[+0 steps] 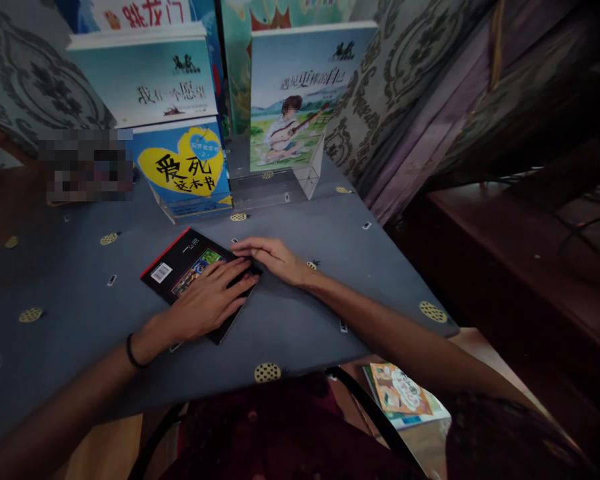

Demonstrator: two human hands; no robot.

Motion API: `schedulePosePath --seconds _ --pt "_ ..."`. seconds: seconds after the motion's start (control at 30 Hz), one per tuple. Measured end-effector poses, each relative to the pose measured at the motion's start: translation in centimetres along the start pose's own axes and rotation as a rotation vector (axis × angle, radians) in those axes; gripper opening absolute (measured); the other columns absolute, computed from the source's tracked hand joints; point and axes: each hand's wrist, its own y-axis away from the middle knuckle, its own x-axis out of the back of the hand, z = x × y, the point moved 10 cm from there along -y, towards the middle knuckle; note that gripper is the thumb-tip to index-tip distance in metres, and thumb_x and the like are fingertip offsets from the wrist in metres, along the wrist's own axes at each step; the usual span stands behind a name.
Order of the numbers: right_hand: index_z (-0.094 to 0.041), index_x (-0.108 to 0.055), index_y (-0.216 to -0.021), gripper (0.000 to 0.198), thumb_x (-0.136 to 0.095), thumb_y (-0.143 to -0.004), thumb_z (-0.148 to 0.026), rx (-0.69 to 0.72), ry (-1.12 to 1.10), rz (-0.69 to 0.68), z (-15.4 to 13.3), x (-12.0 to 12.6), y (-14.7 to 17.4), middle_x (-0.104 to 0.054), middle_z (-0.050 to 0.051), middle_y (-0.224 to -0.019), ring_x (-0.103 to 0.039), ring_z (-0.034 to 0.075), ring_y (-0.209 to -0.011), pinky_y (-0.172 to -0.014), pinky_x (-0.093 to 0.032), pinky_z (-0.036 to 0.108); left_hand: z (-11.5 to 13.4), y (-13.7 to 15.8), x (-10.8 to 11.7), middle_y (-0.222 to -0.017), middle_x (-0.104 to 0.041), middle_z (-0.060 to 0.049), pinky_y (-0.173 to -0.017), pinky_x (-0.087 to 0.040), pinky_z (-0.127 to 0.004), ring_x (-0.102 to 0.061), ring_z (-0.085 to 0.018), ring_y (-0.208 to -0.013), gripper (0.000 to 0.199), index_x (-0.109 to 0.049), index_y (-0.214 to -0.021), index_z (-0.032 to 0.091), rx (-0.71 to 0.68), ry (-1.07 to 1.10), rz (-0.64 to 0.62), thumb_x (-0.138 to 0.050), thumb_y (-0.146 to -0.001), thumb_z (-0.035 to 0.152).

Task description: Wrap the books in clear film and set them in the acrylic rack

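From where I stand, the black book (165,253) lies flat on the table (300,340), turned at a slant, its back cover up, with a red strip along the far left edge and a white barcode (161,273) near the left corner. The person's left hand (203,300) rests palm down across the lower right half of it, fingers stretched out and a little spread, covering part of the colourful picture; a dark band (133,352) circles that wrist. The right hand (277,260) lies by the book's right corner, its fingers close together and pointing left, just beyond the left fingertips; I cannot tell whether it pinches the edge or merely rests there. The cloth is grey, printed with yellow pineapples (267,372). Behind the hands, a blue book (190,193) with a yellow heart leans upright in front of a pale book (125,80), and to their right a guitar book (285,133) sits in a clear stand (311,179). Something at the left (87,167) is too blurred to make out. Patterned curtains (395,73) hang behind, and below the table's near edge, more books (397,390) lie stacked at the right
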Motion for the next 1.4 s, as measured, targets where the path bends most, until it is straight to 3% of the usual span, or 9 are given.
schedulePosePath --seconds 0.2,0.3,0.57,0.83,1.17,1.4 --pt "-0.017 -0.066 -0.121 0.032 -0.044 -0.097 -0.016 -0.067 -0.129 -0.069 1.1 -0.5 -1.3 -0.070 0.010 -0.126 -0.066 0.019 -0.118 -0.107 -0.048 0.042 1.2 -1.0 -0.3 -0.145 -0.053 -0.020 -0.109 -0.042 -0.054 -0.049 -0.034 -0.136 0.042 -0.053 -0.140 0.013 0.252 -0.170 0.013 -0.040 -0.103 0.029" --pt "-0.016 -0.065 -0.121 0.031 -0.045 -0.098 -0.017 -0.089 -0.143 -0.053 1.3 -0.3 -1.5 -0.070 0.010 -0.126 -0.069 0.019 -0.113 -0.104 -0.050 0.041 1.6 -1.3 -0.2 -0.143 -0.055 -0.021 -0.107 -0.043 -0.054 -0.051 -0.035 -0.131 0.042 -0.054 -0.139 0.011 0.286 -0.197 0.017 -0.041 -0.102 0.028" --pt "-0.014 -0.068 -0.113 0.029 -0.043 -0.100 -0.023 -0.029 0.055 0.168 0.3 3.0 -0.3 -0.074 0.006 -0.094 -0.071 0.015 -0.084 -0.087 -0.055 0.033 0.4 -1.2 1.0 -0.132 -0.059 -0.015 -0.100 -0.048 -0.050 -0.054 -0.031 -0.122 0.038 -0.055 -0.136 0.016 0.154 -0.060 0.031 -0.040 -0.102 0.024" --pt "-0.014 -0.065 -0.116 0.030 -0.043 -0.098 -0.024 -0.049 0.029 0.175 0.1 3.0 -0.2 -0.070 0.002 -0.087 -0.063 0.007 -0.054 -0.061 -0.051 0.022 0.7 -1.0 0.9 -0.133 -0.060 -0.014 -0.101 -0.046 -0.049 -0.052 -0.031 -0.125 0.037 -0.054 -0.135 0.013 0.130 -0.100 0.045 -0.040 -0.103 0.022" --pt "-0.013 -0.065 -0.115 0.030 -0.043 -0.096 -0.021 -0.061 0.112 0.121 0.3 2.3 -0.1 -0.067 0.000 -0.082 -0.060 0.006 -0.050 -0.054 -0.049 0.020 0.7 -0.8 0.8 -0.132 -0.061 -0.015 -0.102 -0.046 -0.050 -0.053 -0.031 -0.128 0.035 -0.058 -0.132 0.016 0.139 -0.089 0.085 -0.042 -0.101 0.020" --pt "-0.014 -0.065 -0.114 0.028 -0.044 -0.095 -0.019 -0.068 0.159 0.111 0.4 2.2 -0.1 -0.068 0.001 -0.084 -0.061 0.006 -0.053 -0.059 -0.050 0.021 1.8 -0.3 1.1 -0.129 -0.066 -0.014 -0.101 -0.047 -0.047 -0.057 -0.027 -0.126 0.035 -0.058 -0.131 0.014 -0.049 -0.038 0.117 -0.042 -0.100 0.013"
